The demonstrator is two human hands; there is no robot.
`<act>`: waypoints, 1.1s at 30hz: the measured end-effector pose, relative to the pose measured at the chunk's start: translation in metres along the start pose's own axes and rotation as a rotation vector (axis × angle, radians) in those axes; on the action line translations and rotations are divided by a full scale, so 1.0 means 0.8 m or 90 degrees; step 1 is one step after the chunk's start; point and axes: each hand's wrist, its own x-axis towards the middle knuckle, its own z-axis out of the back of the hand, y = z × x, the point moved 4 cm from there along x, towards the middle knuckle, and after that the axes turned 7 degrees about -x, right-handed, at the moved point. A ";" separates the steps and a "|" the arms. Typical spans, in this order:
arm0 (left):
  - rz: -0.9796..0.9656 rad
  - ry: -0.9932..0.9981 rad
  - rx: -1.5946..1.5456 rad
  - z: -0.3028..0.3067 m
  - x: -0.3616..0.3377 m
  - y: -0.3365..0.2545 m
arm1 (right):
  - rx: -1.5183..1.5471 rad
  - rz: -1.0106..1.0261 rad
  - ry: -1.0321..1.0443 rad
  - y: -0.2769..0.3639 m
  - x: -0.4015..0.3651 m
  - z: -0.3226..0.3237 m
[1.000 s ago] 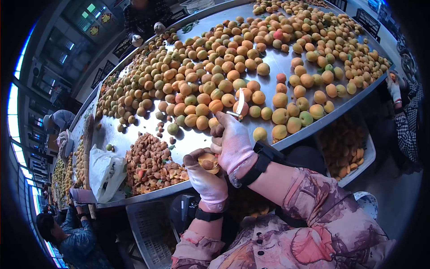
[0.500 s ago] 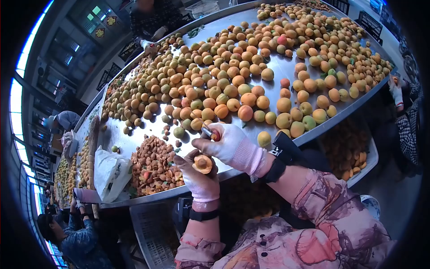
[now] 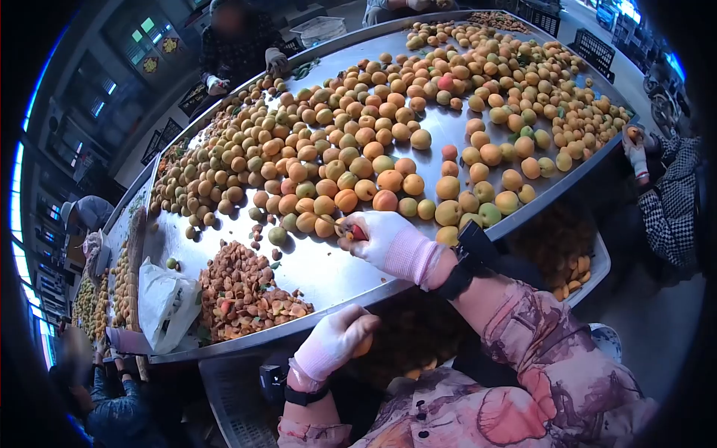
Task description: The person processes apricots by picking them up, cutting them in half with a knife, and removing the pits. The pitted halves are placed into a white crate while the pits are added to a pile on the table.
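My right hand point(image 3: 388, 243), in a white and pink glove, is closed around a small red-handled tool point(image 3: 359, 232) over the metal table's front part; its thin metal end points left. My left hand point(image 3: 336, 342), gloved alike, is below the table's front edge with its fingers curled. A bit of an orange apricot half point(image 3: 364, 346) shows under those fingers; the rest is hidden. Whole apricots point(image 3: 347, 199) lie just beyond my right hand. To the left is a heap of brown apricot pits point(image 3: 239, 291).
A white plastic bag point(image 3: 166, 306) lies left of the pits. Below the table's rim point(image 3: 328, 308) are a crate point(image 3: 231, 399) and a tub point(image 3: 600, 261) of apricot halves. Other people stand around the table, one gloved hand point(image 3: 635, 153) at right holding an apricot.
My left hand has moved down off the table with the apricot half, whose pit showed before. My right hand keeps the tool and stays nearly in place. The view has shifted slightly.
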 end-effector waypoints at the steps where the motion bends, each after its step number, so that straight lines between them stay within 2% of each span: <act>1: 0.118 0.041 0.012 -0.008 -0.003 0.006 | -0.087 -0.075 0.066 -0.011 0.002 0.018; 3: 0.079 0.040 0.205 -0.010 -0.001 -0.001 | -0.310 -0.144 0.122 -0.038 0.000 0.041; 4: 0.058 0.037 0.302 -0.010 -0.001 -0.002 | -0.369 -0.160 0.159 -0.050 -0.008 0.046; 5: 0.007 -0.002 0.315 -0.006 -0.001 0.010 | -0.395 -0.177 0.186 -0.051 -0.018 0.050; 8: -0.040 -0.022 0.120 0.006 -0.001 0.005 | -0.452 -0.223 0.303 -0.056 -0.038 0.037; 9: -0.006 -0.047 0.083 0.010 0.001 0.004 | -0.466 -0.238 0.349 -0.058 -0.042 0.031; 12: 0.007 -0.106 -0.064 0.023 0.012 0.014 | -0.320 -0.165 0.236 -0.033 -0.037 0.033; 13: -0.008 -0.149 -0.123 0.027 0.014 0.010 | -0.216 -0.111 0.207 -0.041 -0.036 0.023; 15: -0.033 -0.236 -0.240 0.029 0.018 0.005 | -0.065 -0.088 0.189 -0.005 -0.037 0.021; 16: -0.050 -0.233 -0.310 0.028 0.020 0.006 | -0.002 -0.093 0.186 0.010 -0.039 0.016; 18: -0.084 -0.221 -0.445 0.027 0.027 0.011 | 0.018 -0.065 0.188 0.026 -0.043 0.003; 20: -0.139 -0.199 -0.480 0.026 0.034 0.014 | 0.010 -0.047 0.223 0.034 -0.045 -0.012; 23: -0.187 -0.202 -0.587 0.024 0.032 0.005 | -0.014 0.004 0.119 0.036 -0.043 -0.011; 26: -0.238 -0.252 -0.538 0.041 0.032 0.014 | 0.077 -0.005 0.075 0.035 -0.039 -0.002; 27: -0.208 -0.248 -0.732 0.041 0.033 0.019 | 0.083 -0.029 0.101 0.037 -0.040 0.004; 30: -0.345 -0.342 -0.178 0.048 0.034 0.035 | 0.069 0.041 0.111 0.044 -0.046 0.001; 33: -0.224 -0.380 -0.167 0.059 0.042 0.058 | 0.020 0.031 0.134 0.042 -0.053 -0.007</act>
